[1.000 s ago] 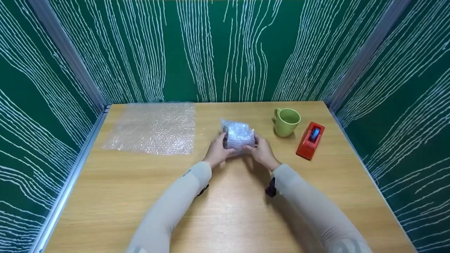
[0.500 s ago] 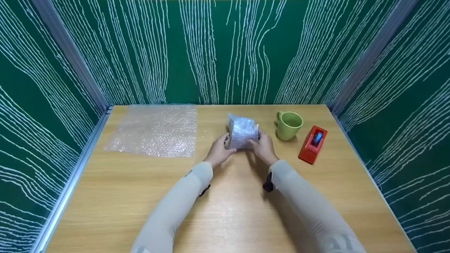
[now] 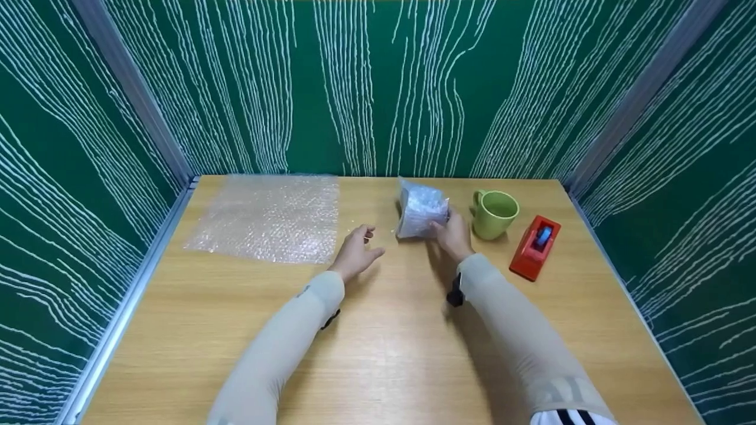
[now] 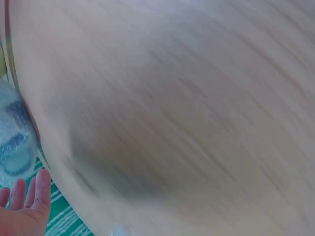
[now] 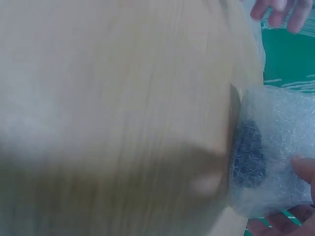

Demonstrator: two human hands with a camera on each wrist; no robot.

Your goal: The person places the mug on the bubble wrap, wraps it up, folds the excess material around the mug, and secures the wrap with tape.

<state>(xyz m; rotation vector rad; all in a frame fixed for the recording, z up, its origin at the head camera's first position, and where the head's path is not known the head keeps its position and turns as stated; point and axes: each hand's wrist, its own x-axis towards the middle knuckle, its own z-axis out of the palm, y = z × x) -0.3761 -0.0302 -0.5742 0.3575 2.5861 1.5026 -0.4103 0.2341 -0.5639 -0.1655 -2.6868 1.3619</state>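
Observation:
A bundle in bubble wrap (image 3: 423, 211) is near the back middle of the wooden table. My right hand (image 3: 455, 237) grips its right side. In the right wrist view the thumb lies across the wrapped bundle (image 5: 283, 128), with the fingers on the other side; a dark patch shows through the plastic, but what is inside I cannot tell. To the left, apart from the bundle, my left hand (image 3: 356, 252) hovers over the table with relaxed fingers and holds nothing. The left wrist view catches only its fingers (image 4: 43, 191) at the lower left corner.
A flat sheet of bubble wrap (image 3: 269, 218) covers the table's back left. Close to the bundle's right stands a green mug (image 3: 495, 217), and beyond it a red tape dispenser (image 3: 535, 248). Green walls with white streaks enclose the back and sides.
My left hand has let go of the bundle and drawn back to the left. The right hand has shifted the bundle slightly back and to the right, keeping its grip.

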